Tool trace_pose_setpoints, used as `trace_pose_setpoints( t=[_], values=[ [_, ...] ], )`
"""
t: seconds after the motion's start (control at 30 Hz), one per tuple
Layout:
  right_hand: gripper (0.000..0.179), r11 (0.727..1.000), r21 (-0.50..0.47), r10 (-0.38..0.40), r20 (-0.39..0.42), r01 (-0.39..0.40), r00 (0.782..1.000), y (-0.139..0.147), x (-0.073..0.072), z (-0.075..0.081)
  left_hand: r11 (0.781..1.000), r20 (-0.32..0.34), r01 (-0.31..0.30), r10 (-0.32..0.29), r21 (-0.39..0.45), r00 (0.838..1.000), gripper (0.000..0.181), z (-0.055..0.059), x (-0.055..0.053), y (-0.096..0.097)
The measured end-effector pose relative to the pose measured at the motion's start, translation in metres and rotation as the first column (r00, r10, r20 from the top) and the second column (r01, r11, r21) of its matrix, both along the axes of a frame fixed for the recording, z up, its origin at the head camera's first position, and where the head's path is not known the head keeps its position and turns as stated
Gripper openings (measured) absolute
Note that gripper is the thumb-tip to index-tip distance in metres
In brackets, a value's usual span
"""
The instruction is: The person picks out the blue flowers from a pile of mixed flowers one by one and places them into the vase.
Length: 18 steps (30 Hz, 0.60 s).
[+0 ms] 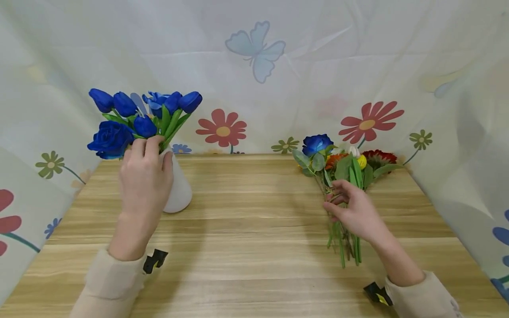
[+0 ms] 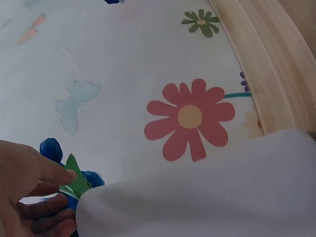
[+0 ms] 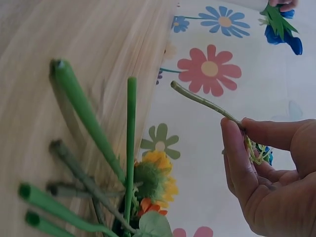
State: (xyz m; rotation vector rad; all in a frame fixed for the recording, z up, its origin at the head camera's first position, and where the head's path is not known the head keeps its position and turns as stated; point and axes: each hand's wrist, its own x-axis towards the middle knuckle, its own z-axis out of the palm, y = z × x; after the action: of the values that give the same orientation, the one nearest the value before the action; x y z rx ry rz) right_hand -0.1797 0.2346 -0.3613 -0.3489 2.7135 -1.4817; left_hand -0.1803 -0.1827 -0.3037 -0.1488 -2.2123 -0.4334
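Observation:
A white vase (image 1: 178, 190) stands at the left with a bunch of blue flowers (image 1: 111, 138), tulips and roses, in its mouth. My left hand (image 1: 145, 172) holds the bunch just above the rim, its thumb beside the vase neck. In the left wrist view its fingers lie round the green leaves (image 2: 76, 180). On the right, my right hand (image 1: 355, 214) pinches a thin flower stem (image 3: 205, 102) between thumb and forefinger, the cut end sticking out. This stem's flower head is hidden behind the hand in the right wrist view.
Beneath my right hand lies a pile of mixed flowers: a blue rose (image 1: 317, 144), a dark red bloom (image 1: 379, 157), a yellow bud (image 1: 362, 161) and several green stems (image 1: 343, 247). A printed cloth (image 1: 254, 106) hangs behind the wooden table (image 1: 246, 247).

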Motion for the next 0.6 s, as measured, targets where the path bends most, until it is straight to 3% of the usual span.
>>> trace_pose_setpoints(
  t=[0.27, 0.47, 0.6],
  values=[
    [0.055, 0.999, -0.046, 0.030, 0.011, -0.030, 0.999, -0.014, 0.001, 0.002, 0.993, -0.078, 0.115, -0.117, -0.032, 0.990, 0.012, -0.009, 0.002, 0.022],
    [0.054, 0.992, -0.111, 0.056, 0.033, -0.052, 0.998, -0.025, 0.005, 0.003, 0.969, -0.009, 0.243, -0.243, -0.037, 0.970, 0.014, -0.019, 0.001, 0.044],
    [0.052, 0.988, -0.139, 0.073, 0.024, -0.069, 0.997, -0.031, 0.008, 0.002, 0.941, 0.087, 0.338, -0.337, 0.002, 0.937, 0.012, -0.028, 0.001, 0.061]
  ],
)
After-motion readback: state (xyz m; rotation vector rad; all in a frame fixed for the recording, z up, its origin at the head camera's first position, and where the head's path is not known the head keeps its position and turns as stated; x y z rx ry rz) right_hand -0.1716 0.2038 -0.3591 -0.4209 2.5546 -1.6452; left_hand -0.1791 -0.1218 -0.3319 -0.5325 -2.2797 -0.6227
